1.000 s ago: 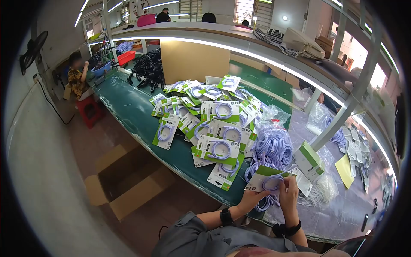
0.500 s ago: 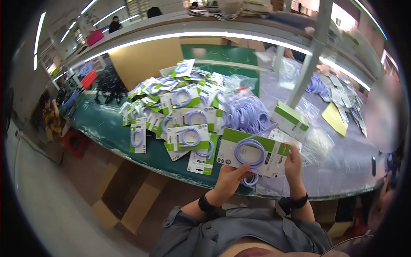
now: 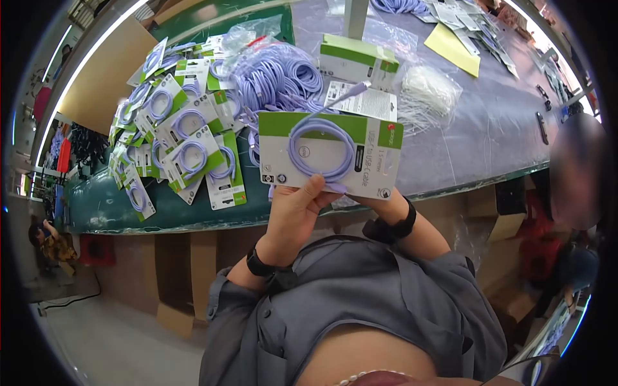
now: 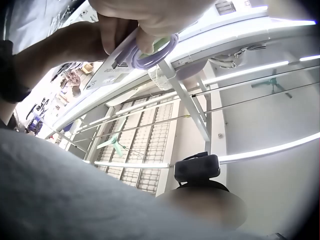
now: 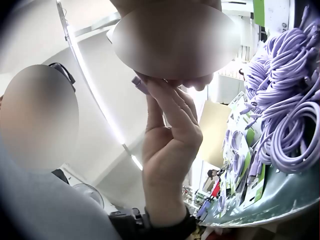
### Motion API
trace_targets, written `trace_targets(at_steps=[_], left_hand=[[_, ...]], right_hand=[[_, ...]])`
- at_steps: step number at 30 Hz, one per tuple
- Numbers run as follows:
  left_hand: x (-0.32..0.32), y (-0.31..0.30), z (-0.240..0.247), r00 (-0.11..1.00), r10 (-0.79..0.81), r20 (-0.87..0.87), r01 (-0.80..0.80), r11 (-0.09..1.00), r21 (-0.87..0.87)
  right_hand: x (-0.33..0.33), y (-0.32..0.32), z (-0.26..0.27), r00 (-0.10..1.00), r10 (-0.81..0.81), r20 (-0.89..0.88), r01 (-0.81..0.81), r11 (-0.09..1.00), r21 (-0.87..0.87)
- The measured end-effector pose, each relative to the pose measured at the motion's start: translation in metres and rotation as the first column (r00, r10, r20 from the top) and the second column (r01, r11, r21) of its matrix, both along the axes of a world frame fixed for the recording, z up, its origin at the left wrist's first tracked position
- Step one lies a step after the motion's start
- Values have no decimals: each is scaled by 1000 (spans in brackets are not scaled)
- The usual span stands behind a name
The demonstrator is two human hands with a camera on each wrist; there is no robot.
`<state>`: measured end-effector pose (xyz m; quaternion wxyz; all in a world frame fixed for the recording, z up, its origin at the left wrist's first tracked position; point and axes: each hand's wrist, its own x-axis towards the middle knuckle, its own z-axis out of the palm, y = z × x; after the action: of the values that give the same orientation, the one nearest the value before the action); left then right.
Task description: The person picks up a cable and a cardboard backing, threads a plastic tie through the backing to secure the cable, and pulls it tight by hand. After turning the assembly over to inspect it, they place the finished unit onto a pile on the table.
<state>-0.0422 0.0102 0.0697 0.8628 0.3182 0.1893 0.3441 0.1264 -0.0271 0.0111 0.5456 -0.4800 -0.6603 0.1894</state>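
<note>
A printed cardboard card (image 3: 380, 157) with a green top band, marked as a USB-C cable, faces the head camera. Coiled on its front is a lilac USB cable (image 3: 347, 157), one connector (image 3: 360, 89) sticking up past the card's top edge. My left hand (image 3: 293, 212) grips the card's lower edge, thumb on the front over the bottom of the coil. Behind the lower right of the card is my right hand (image 3: 384, 204), its fingers hidden there by the card. In the left wrist view, the right hand's fingers (image 4: 112, 32) bend at the card's edge, close to the left hand (image 4: 155, 15).
Several carded cables (image 3: 190, 154) lie heaped on the green table (image 3: 96, 206) at left. Beyond the held card are a bundle of loose lilac cables (image 3: 277, 74), a green-and-white box (image 3: 360, 58) and white ties (image 3: 428, 93). A yellow sheet (image 3: 452, 50) lies farther right.
My right hand has gone from the card's right edge to behind its lower part. The card appears closer to the head camera, which has tilted down. My left hand keeps its hold.
</note>
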Motion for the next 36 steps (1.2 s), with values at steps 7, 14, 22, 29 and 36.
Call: trace_targets(at_steps=[7, 14, 22, 29, 36], left_hand=[[11, -7, 9, 1000, 4, 5, -4, 998, -64], [26, 7, -9, 994, 110, -22, -109, 994, 27], [16, 11, -46, 998, -58, 36, 56, 997, 58], [-7, 44, -21, 982, -134, -134, 162, 961, 225], [13, 35, -22, 934, -182, -308, 261, 935, 240]], right_hand=[[3, 3, -14, 888, 138, -439, -162, 987, -16], [-6, -15, 2, 951, -278, 133, 270, 960, 79], [1, -39, -2, 547, -47, -835, -169, 972, -166], [42, -57, 9, 481, -63, -875, -286, 932, -225], [56, -46, 22, 789, -88, -609, -163, 924, -346]])
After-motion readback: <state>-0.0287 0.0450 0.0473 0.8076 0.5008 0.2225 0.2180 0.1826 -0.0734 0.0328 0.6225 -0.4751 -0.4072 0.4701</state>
